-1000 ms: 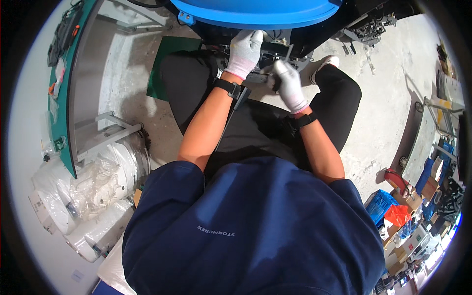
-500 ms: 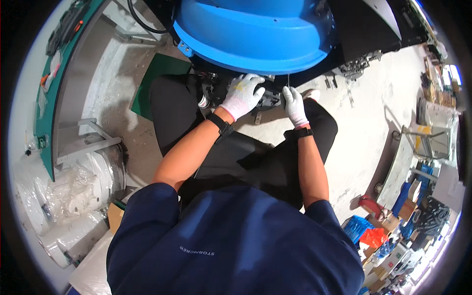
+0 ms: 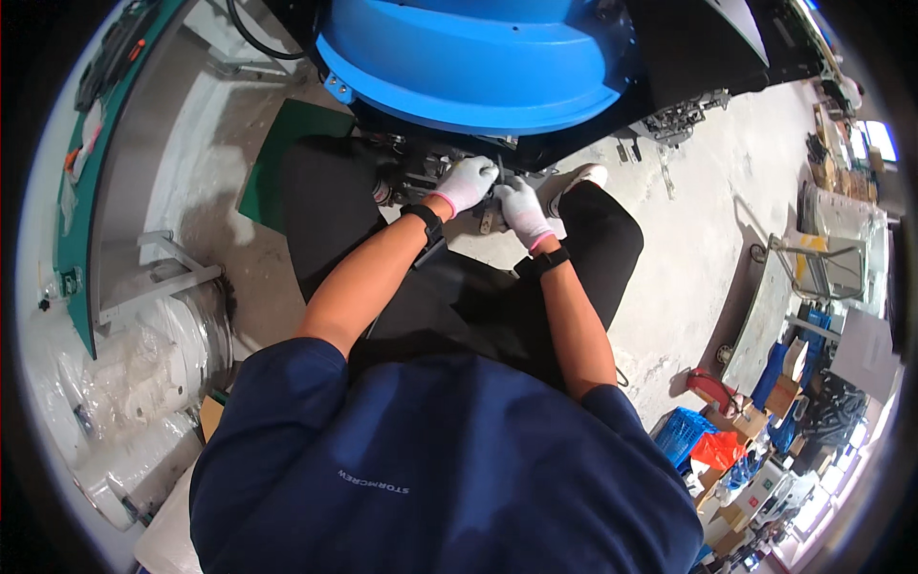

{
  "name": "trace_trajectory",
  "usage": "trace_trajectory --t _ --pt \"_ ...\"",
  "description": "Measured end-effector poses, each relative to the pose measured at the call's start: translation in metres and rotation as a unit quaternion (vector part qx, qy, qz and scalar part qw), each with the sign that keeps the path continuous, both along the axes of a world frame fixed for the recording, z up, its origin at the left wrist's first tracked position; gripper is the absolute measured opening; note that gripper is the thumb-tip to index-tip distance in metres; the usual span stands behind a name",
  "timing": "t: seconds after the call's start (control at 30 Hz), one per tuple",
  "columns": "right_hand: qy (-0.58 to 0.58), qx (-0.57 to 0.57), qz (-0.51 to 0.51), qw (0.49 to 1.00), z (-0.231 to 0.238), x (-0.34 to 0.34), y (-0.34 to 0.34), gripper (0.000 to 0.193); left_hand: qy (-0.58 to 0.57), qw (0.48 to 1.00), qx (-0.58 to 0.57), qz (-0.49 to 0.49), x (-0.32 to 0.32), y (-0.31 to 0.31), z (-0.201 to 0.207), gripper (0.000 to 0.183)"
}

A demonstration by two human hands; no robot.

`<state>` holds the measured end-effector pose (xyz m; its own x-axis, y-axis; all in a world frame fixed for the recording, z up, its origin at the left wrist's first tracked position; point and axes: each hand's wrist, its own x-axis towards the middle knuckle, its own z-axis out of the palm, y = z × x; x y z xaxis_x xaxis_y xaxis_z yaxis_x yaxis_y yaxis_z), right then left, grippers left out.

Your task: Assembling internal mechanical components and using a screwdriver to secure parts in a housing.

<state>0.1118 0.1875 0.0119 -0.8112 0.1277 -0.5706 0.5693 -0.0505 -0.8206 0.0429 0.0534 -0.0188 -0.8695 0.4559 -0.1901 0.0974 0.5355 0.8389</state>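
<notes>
Dark rod point(image 3: 500, 171) points lengthwise toward blue cover point(image 3: 469, 77); left hand point(image 3: 467, 185), right hand point(image 3: 523, 211) beside it, grips unclear.

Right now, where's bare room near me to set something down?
Bare floor shows between your right knee and the cart, with a smaller patch between your left knee and the bench. It's crowded by the blue shell, where your left hand and right hand are at the mechanism, and around the blue crate.
</notes>
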Motion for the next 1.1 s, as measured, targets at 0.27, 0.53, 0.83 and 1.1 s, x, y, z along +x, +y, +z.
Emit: trace_trajectory --t 0.27,0.53,0.83,1.1 --pt "0.105 0.064 0.196 0.973 -0.045 0.004 -0.027 0.026 -0.107 0.992 0.056 0.042 -0.001 -0.008 -0.07 0.036" --pt "-0.024 0.03 0.152 0.988 -0.02 0.004 -0.027 0.028 -0.08 0.996 0.03 0.008 0.006 -0.016 -0.054 0.035" --pt "-0.102 0.023 0.138 0.985 -0.022 0.011 0.015 0.021 -0.106 0.989 0.025 -0.098 0.008 -0.01 -0.053 0.034" --pt "0.092 0.133 0.153 0.975 -0.053 0.032 0.041 0.024 -0.116 0.988 -0.021 -0.102 0.018 0.021 -0.035 0.042"
